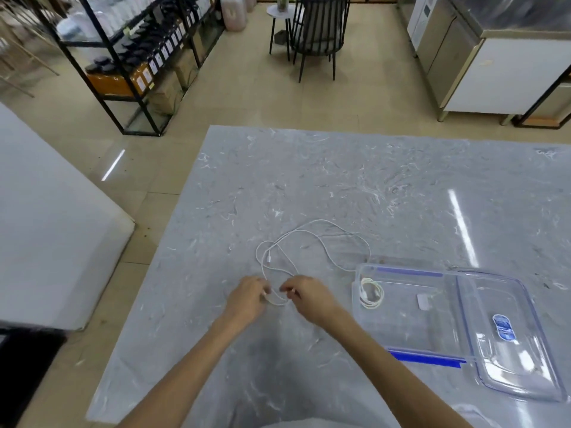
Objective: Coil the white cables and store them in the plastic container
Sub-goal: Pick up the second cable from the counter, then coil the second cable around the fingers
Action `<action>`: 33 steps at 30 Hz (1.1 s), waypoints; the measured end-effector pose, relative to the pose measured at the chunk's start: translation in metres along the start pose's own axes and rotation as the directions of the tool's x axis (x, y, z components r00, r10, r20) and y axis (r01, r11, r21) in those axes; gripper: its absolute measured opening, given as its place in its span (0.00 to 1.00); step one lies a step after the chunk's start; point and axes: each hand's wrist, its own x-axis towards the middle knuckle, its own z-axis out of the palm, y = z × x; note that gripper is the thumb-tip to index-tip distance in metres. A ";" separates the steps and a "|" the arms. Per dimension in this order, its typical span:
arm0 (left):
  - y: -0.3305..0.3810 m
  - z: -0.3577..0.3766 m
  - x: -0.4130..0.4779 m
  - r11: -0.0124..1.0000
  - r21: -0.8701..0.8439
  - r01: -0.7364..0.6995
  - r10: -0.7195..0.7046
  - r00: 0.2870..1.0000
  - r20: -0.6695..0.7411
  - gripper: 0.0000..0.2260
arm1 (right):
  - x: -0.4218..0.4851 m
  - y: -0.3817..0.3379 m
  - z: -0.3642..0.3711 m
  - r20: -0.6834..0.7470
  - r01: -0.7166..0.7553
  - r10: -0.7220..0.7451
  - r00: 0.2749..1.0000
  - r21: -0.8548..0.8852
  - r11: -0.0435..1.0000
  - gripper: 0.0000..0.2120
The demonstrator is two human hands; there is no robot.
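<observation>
A loose white cable (312,239) lies in wide loops on the grey marble table (340,180). My left hand (247,296) and my right hand (304,293) each pinch a part of it near the front, with a short loop hanging between them. To the right stands the clear plastic container (355,291) with blue clips. A coiled white cable (370,293) lies inside it at the left end.
The container's clear lid (519,344) with a blue label lies against its right side. Beyond the table are a black shelf rack (129,57), a dark chair (318,35) and a white cabinet (494,75). A white surface (46,227) stands at the left.
</observation>
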 end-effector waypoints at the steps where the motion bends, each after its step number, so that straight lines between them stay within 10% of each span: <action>1: -0.009 0.006 0.000 0.996 0.034 -0.084 0.083 0.996 0.029 0.14 | 0.006 -0.001 0.017 0.090 -0.009 0.015 0.996 -0.073 0.997 0.15; 8: -0.025 0.010 0.004 0.889 0.276 -0.365 0.360 0.930 0.073 0.08 | 0.003 0.011 0.054 -0.063 -0.065 0.047 0.997 -0.323 0.944 0.07; 11: -0.007 -0.026 0.002 0.975 -0.154 -0.162 0.192 0.960 0.205 0.06 | -0.003 0.013 0.023 -0.234 -0.077 0.030 0.972 -0.194 0.978 0.09; 15: 0.043 -0.112 -0.002 0.742 -0.669 -0.027 0.243 0.942 0.231 0.07 | -0.005 -0.013 -0.050 -0.318 0.123 -0.108 0.942 0.029 0.992 0.22; 23: 0.162 -0.321 -0.005 0.571 -0.780 -0.254 0.528 0.842 0.113 0.07 | 0.014 -0.125 -0.293 -0.609 0.404 -0.383 0.695 -0.110 0.908 0.09; 28: 0.241 -0.450 -0.024 0.203 -0.859 -0.471 0.765 0.623 -0.161 0.09 | -0.014 -0.212 -0.421 -0.775 0.658 -0.419 0.473 -0.006 0.753 0.10; 33: 0.288 -0.514 -0.022 -0.126 -0.777 -0.616 0.682 0.515 -0.519 0.11 | -0.024 -0.235 -0.430 -0.669 0.631 -0.354 0.654 0.223 0.743 0.10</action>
